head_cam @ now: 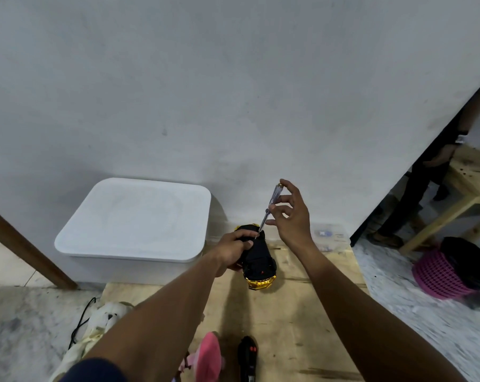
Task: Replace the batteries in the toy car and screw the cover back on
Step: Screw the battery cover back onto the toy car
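Toy car (256,257) belly-up on table (302,299), left hand (234,244) gripping its far half. Right hand (291,216) pinches screwdriver (269,209) at its fingertips. The shaft leans down-left, tip on the underside beside the left thumb.

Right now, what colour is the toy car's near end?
A shiny gold bumper, best in the head view.

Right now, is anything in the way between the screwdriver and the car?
Nothing visible. The screwdriver, pinched by the right hand, slants down with its tip at the black underside of the car. The left hand grips the car right beside the tip, but not across it.
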{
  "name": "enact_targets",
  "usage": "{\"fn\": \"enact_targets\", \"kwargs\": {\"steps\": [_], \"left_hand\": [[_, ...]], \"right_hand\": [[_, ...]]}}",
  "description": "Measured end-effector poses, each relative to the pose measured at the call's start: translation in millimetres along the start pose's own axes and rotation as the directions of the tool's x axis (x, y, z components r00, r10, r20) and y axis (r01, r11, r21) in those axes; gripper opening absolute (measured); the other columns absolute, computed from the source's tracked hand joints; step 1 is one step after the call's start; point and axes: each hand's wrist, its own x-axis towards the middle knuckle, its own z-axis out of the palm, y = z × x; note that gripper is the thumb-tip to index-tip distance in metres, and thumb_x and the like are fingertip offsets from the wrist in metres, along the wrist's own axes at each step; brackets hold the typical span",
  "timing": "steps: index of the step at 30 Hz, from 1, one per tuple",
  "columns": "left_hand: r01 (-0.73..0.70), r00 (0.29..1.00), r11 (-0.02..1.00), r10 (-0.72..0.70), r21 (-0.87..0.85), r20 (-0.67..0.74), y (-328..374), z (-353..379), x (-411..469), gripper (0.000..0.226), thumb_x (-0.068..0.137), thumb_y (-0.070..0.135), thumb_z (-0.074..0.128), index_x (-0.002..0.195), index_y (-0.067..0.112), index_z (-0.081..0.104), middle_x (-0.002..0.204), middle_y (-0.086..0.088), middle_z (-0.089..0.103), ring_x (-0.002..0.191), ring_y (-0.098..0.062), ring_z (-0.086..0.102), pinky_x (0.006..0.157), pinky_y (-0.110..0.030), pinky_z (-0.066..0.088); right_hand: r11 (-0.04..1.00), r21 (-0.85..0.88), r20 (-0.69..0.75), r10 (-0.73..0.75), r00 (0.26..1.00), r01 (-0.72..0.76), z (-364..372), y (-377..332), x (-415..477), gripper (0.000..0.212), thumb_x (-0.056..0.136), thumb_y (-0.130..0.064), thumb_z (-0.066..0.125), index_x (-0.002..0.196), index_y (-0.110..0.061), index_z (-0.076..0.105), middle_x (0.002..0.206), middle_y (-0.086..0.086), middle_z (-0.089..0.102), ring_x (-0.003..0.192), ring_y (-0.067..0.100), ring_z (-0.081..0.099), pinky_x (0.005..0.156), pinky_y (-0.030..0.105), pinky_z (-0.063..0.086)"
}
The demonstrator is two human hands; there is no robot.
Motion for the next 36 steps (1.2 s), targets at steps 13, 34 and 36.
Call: {"fn": "enact_targets", "kwargs": {"steps": [13,34,36], "left_hand": [[-0.002,1.000,1.000,0.003,-0.011,0.016,4.9,-0.9,-5.7,0.031,0.097,0.017,0.053,0.098,0.042,0.071,0.114,-0.007,0.067,0.091,-0.034,0.068,0.079,-0.046,0.057],[-0.017,1.000,1.000,0.017,-0.001,0.025,1.1,-4.7,-16.2,0.030,0.099,0.017,0.052,0.102,0.043,0.069,0.111,-0.006,0.068,0.083,-0.029,0.067,0.077,-0.042,0.056],[-0.019,1.000,1.000,0.019,-0.002,0.019,0.4,-4.5,-17.1,0.030,0.099,0.017,0.053,0.102,0.042,0.069,0.109,-0.006,0.068,0.082,-0.028,0.067,0.077,-0.043,0.056]], "right_hand": [[0.997,-0.041,-0.031,-0.069,0.997,0.068,2.6,-2.4,-0.2,0.064,0.090,0.008,0.056,0.136,-0.036,0.048,0.099,0.011,0.060,0.083,0.024,0.070,0.065,0.038,0.063],[0.962,-0.221,-0.025,-0.172,0.985,0.163,9.5,-0.5,-12.6,0.060,0.090,-0.003,0.058,0.134,-0.039,0.040,0.104,-0.001,0.059,0.083,0.018,0.066,0.066,0.046,0.062],[0.961,-0.216,-0.021,-0.178,0.984,0.170,10.6,-1.3,-14.3,0.059,0.090,-0.002,0.058,0.133,-0.038,0.040,0.105,0.000,0.058,0.084,0.019,0.066,0.064,0.048,0.061]]}}
